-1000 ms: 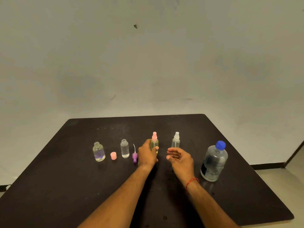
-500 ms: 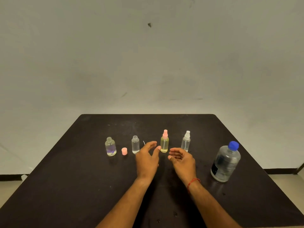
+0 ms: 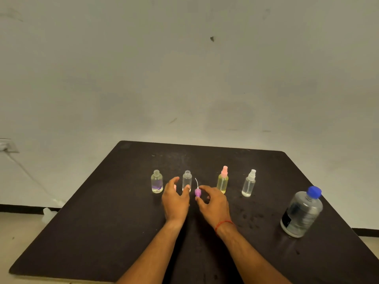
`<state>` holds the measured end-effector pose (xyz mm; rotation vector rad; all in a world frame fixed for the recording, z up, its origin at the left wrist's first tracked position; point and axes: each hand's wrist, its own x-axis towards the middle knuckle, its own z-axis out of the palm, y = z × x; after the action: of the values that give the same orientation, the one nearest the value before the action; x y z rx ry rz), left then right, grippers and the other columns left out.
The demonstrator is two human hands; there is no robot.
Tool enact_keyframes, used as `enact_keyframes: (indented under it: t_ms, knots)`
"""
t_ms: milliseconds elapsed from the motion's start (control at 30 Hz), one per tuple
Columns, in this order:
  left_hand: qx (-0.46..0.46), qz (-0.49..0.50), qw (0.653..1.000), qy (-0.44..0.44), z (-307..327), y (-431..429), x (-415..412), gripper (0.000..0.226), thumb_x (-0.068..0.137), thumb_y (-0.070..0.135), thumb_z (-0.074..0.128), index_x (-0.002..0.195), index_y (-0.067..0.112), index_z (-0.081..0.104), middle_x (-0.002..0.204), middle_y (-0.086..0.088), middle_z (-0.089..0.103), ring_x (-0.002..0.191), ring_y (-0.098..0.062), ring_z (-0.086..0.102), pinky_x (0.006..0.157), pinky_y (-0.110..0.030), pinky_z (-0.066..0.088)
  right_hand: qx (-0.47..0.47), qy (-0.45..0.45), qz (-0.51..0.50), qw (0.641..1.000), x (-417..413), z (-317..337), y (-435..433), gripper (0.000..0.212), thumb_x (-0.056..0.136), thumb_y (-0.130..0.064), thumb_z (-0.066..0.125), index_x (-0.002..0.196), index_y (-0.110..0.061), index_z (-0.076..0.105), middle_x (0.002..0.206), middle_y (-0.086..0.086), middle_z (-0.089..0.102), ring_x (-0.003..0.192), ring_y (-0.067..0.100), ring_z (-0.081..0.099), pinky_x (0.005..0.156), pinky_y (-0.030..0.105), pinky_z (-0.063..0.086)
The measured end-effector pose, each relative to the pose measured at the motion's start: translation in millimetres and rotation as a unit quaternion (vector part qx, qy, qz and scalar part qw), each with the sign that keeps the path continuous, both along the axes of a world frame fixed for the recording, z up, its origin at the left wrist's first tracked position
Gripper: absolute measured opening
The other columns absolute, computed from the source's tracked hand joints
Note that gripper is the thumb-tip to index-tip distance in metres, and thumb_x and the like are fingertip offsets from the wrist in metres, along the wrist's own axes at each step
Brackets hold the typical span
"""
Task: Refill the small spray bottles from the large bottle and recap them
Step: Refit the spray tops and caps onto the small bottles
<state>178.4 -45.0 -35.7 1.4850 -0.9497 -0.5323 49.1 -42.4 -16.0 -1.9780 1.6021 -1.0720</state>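
Several small bottles stand in a row on the black table [image 3: 106, 232]. An uncapped bottle with a purple tint [image 3: 156, 182] is leftmost, then an uncapped clear bottle [image 3: 187, 179]. A yellow bottle with a pink spray top [image 3: 222, 181] and a clear bottle with a white spray top [image 3: 248, 184] follow. The large blue-capped bottle [image 3: 301, 214] stands at the right. My left hand [image 3: 176, 201] is open just in front of the uncapped clear bottle. My right hand [image 3: 214, 204] pinches the purple spray cap [image 3: 198, 192], dip tube pointing away. The small pink cap is hidden behind my left hand.
A plain wall rises behind the table. A wall socket [image 3: 8, 145] with a cable hangs at the far left. The table's right edge runs close to the large bottle. Small droplets [image 3: 249, 217] speckle the table right of my right wrist.
My left hand let go of the yellow bottle and moved left to the uncapped clear bottle. My right hand moved left and closed on the purple spray cap.
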Motion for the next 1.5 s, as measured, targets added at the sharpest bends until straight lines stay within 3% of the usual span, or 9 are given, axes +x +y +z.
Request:
enact_keyframes:
  t_ms: [133, 267, 433, 600, 767, 933, 1067, 1333, 1500]
  knots:
    - [0.026, -0.017, 0.999, -0.013, 2.6, -11.7, -1.8, 0.054, 0.086, 0.025, 0.078, 0.136, 0.016, 0.06, 0.134, 0.001, 0.062, 0.123, -0.019, 0.059, 0.1, -0.039, 0.053, 0.029, 0.08, 0.012, 0.996, 11.6, -3.8, -14.0, 0.018, 0.078, -0.03, 0.071, 0.095, -0.032, 0.065, 0.094, -0.009, 0.057, 0.085, 0.004, 0.053, 0.073, 0.009, 0.04]
    - [0.035, -0.038, 0.999, 0.0, -1.4, -19.9, -4.2, 0.051, 0.081, 0.028, 0.081, 0.129, 0.027, 0.062, 0.113, 0.005, 0.066, 0.091, -0.023, 0.071, 0.082, -0.046, 0.061, 0.028, 0.129, 0.006, 0.991, 17.0, -6.8, -20.0, 0.008, 0.081, -0.028, 0.068, 0.088, -0.028, 0.064, 0.084, -0.005, 0.054, 0.084, 0.014, 0.053, 0.076, 0.028, 0.05]
    - [0.034, -0.047, 0.998, -0.008, -1.0, -24.4, -4.4, 0.035, 0.084, 0.026, 0.078, 0.116, 0.034, 0.067, 0.097, 0.006, 0.068, 0.086, -0.013, 0.068, 0.077, -0.043, 0.062, 0.008, 0.154, -0.018, 0.988, 15.4, -2.3, -19.8, 0.012, 0.085, -0.018, 0.059, 0.095, -0.021, 0.063, 0.086, 0.001, 0.057, 0.083, 0.021, 0.058, 0.073, 0.033, 0.051]
    - [0.023, -0.048, 0.998, -0.017, -0.7, -23.9, -2.2, 0.029, 0.085, 0.025, 0.077, 0.097, 0.046, 0.062, 0.095, 0.007, 0.07, 0.072, -0.023, 0.07, 0.062, -0.045, 0.062, -0.008, 0.059, -0.033, 0.998, 2.6, 11.8, -10.2, 0.021, 0.086, -0.005, 0.059, 0.095, -0.022, 0.05, 0.08, -0.003, 0.058, 0.067, 0.006, 0.055, 0.057, 0.015, 0.039]
    - [-0.002, -0.055, 0.997, -0.047, 4.2, -16.3, -3.6, 0.025, 0.083, 0.023, 0.08, 0.107, 0.028, 0.071, 0.09, 0.016, 0.069, 0.091, -0.012, 0.068, 0.082, -0.034, 0.057, -0.042, -0.11, -0.049, 0.992, -8.3, 35.8, -6.5, 0.021, 0.078, 0.0, 0.07, 0.086, -0.02, 0.068, 0.079, -0.005, 0.068, 0.072, 0.005, 0.064, 0.07, 0.016, 0.054]
    - [-0.02, -0.062, 0.997, -0.048, 15.9, -8.0, -6.0, 0.029, 0.085, 0.02, 0.08, 0.112, 0.024, 0.071, 0.089, 0.023, 0.065, 0.085, -0.002, 0.067, 0.081, -0.033, 0.059, -0.072, -0.23, -0.015, 0.97, -13.1, 78.2, -1.7, 0.014, 0.085, -0.009, 0.072, 0.098, -0.014, 0.074, 0.088, -0.005, 0.073, 0.077, 0.001, 0.068, 0.069, 0.013, 0.054]
    - [-0.029, -0.073, 0.996, -0.037, 22.4, -1.3, -7.0, 0.03, 0.085, 0.022, 0.08, 0.111, 0.033, 0.07, 0.09, 0.026, 0.066, 0.08, -0.006, 0.069, 0.067, -0.043, 0.063, -0.083, -0.257, 0.012, 0.963, -13.4, 98.8, 5.8, 0.013, 0.086, -0.013, 0.072, 0.098, -0.018, 0.073, 0.087, -0.007, 0.072, 0.078, 0.0, 0.067, 0.068, 0.01, 0.051]
    - [-0.033, -0.082, 0.994, -0.062, 27.1, 14.8, -9.6, 0.036, 0.086, 0.03, 0.079, 0.111, 0.051, 0.063, 0.095, 0.023, 0.068, 0.079, -0.017, 0.069, 0.067, -0.046, 0.062, -0.08, -0.267, 0.025, 0.96, -11.1, 107.5, 12.5, 0.015, 0.087, -0.018, 0.072, 0.102, -0.017, 0.072, 0.091, -0.006, 0.073, 0.083, 0.003, 0.069, 0.072, 0.017, 0.056]
    - [-0.045, -0.098, 0.992, -0.07, 35.3, 22.8, -15.5, 0.034, 0.087, 0.029, 0.078, 0.119, 0.035, 0.067, 0.098, 0.028, 0.064, 0.092, -0.003, 0.067, 0.086, -0.031, 0.058, -0.063, -0.184, 0.04, 0.98, -8.7, 102.9, 13.8, 0.014, 0.088, -0.02, 0.071, 0.102, -0.02, 0.071, 0.089, -0.01, 0.071, 0.082, -0.005, 0.066, 0.07, 0.008, 0.051]
